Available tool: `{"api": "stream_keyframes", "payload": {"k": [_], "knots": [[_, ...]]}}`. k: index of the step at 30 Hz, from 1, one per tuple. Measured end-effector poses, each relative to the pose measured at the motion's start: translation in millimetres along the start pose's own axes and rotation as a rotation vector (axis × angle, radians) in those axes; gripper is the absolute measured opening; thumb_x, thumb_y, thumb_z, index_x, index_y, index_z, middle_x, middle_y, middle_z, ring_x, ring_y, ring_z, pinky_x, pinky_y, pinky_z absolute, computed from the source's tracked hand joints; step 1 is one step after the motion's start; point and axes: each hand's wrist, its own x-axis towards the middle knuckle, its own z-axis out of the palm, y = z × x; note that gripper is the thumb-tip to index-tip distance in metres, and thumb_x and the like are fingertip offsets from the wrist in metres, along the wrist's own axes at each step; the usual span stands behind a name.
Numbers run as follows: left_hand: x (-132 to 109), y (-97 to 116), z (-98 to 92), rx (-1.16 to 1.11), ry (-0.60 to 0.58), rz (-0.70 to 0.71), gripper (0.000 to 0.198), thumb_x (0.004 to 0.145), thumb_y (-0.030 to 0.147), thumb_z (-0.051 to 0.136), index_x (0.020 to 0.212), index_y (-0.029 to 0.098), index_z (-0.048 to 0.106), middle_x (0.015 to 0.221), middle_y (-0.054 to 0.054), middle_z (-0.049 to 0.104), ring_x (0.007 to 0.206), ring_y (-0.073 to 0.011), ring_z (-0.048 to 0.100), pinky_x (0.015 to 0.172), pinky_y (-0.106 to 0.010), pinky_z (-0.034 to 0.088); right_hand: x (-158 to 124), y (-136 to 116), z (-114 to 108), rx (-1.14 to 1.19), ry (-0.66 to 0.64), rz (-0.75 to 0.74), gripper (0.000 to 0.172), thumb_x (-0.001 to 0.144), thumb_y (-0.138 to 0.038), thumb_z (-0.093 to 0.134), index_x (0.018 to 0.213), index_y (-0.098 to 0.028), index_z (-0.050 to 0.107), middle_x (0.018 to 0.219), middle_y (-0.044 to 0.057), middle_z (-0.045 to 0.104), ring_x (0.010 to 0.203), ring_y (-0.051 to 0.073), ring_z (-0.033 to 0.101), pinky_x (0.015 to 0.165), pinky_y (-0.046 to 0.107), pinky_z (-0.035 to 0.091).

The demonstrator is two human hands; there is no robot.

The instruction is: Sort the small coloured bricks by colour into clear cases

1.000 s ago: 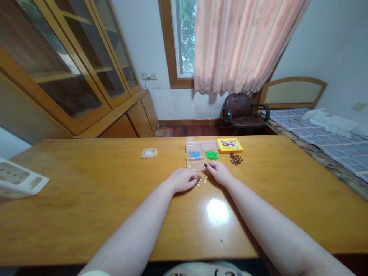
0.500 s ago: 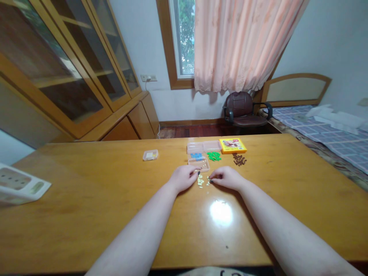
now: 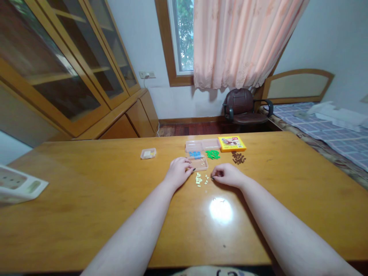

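At the near left corner of a small clear plastic tray [image 3: 202, 167] rests my left hand [image 3: 178, 172], fingers loosely bent and apart from the thumb; a few tiny pale pieces lie inside the tray. In front of it is a small pile of pale yellow-green pieces [image 3: 198, 179], with a few loose pale pieces [image 3: 206, 178] to its right. My right hand [image 3: 228, 175] is just right of these, its fingers curled and the tips pinched together at the table. Whatever is between those fingertips is too small to make out.
Beyond the tray lie blue pieces [image 3: 194, 155], green pieces [image 3: 212, 154] and brown pieces [image 3: 238, 157]. A clear two-part case [image 3: 202, 145] and a yellow box [image 3: 232, 143] stand behind. Farther left are a small clear box [image 3: 148, 153] and a white holder [image 3: 21, 188].
My left hand has drawn back left from the pale pile to the tray's corner. My right hand has shifted slightly right, away from the loose pale pieces. The view has tilted a little.
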Motion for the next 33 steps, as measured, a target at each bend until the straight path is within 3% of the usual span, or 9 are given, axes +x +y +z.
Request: {"api": "stream_keyframes", "payload": {"k": [4,9,13,19,24,29,31,33], "knots": [[-0.6,1.0,-0.6,-0.011,-0.01,0.066,0.009,0.08,0.028,0.065,0.076,0.023,0.071,0.094,-0.002,0.067,0.095,-0.0189,0.057,0.088,-0.037,0.041,-0.4,-1.9,-3.5,-0.012,0.035,0.026,0.019,0.075,-0.025,0.058,0.086,-0.019,0.073,0.07,0.001,0.069,0.059,0.012,0.056,0.056,0.022,0.039],[-1.4,1.3,-0.3,-0.029,-0.036,0.135,0.007,0.079,0.028,0.066,0.078,0.023,0.072,0.094,-0.003,0.068,0.097,-0.0187,0.057,0.089,-0.037,0.04,-1.8,-6.3,-8.5,-0.033,-0.073,0.039,0.02,0.073,-0.029,0.064,0.088,-0.023,0.076,0.073,0.001,0.072,0.06,0.014,0.059,0.057,0.024,0.041],[-1.7,2.3,-0.4,-0.035,-0.055,0.179,0.009,0.08,0.03,0.065,0.08,0.023,0.071,0.095,-0.003,0.068,0.096,-0.0182,0.057,0.088,-0.036,0.039,-1.3,-8.1,-7.9,-0.07,-0.075,0.003,0.017,0.076,-0.029,0.061,0.084,-0.024,0.076,0.082,0.001,0.074,0.07,0.016,0.065,0.065,0.024,0.045],[-1.9,3.8,0.0,-0.032,-0.069,0.193,0.01,0.082,0.029,0.063,0.08,0.022,0.07,0.093,-0.003,0.067,0.094,-0.0177,0.057,0.088,-0.036,0.039,-1.5,-14.0,-3.5,-0.21,0.0,-0.074,0.017,0.08,-0.029,0.058,0.082,-0.024,0.075,0.081,0.002,0.074,0.071,0.016,0.064,0.065,0.025,0.043],[-1.7,7.3,-4.4,-0.033,-0.071,0.164,0.012,0.084,0.029,0.058,0.085,0.022,0.068,0.091,-0.003,0.067,0.093,-0.0181,0.058,0.088,-0.035,0.041,-1.0,-12.4,-0.1,-0.173,0.027,-0.125,0.016,0.081,-0.029,0.059,0.081,-0.022,0.073,0.077,0.003,0.072,0.068,0.015,0.061,0.063,0.024,0.042],[-5.3,13.5,-19.5,0.064,-0.022,0.036,0.021,0.089,0.029,0.047,0.094,0.02,0.066,0.088,-0.004,0.067,0.083,-0.0176,0.06,0.078,-0.031,0.045,3.3,-9.0,4.6,-0.05,0.267,-0.04,0.021,0.082,-0.03,0.056,0.087,-0.018,0.072,0.064,0.002,0.065,0.055,0.012,0.052,0.055,0.023,0.038],[-7.7,16.4,-25.2,0.122,-0.082,0.069,0.02,0.088,0.028,0.048,0.094,0.021,0.065,0.088,-0.004,0.067,0.081,-0.0178,0.06,0.074,-0.03,0.045,4.0,-9.8,5.4,-0.045,0.307,-0.037,0.025,0.084,-0.033,0.054,0.094,-0.018,0.071,0.061,0.001,0.062,0.054,0.012,0.05,0.055,0.023,0.037],[-9.8,18.9,-28.3,0.164,-0.17,0.126,0.017,0.086,0.027,0.051,0.092,0.023,0.066,0.088,-0.003,0.068,0.081,-0.0179,0.061,0.072,-0.029,0.045,2.8,-12.3,4.9,-0.053,0.265,-0.054,0.027,0.084,-0.034,0.054,0.099,-0.019,0.07,0.059,0.0,0.061,0.052,0.011,0.049,0.054,0.023,0.036]]}}
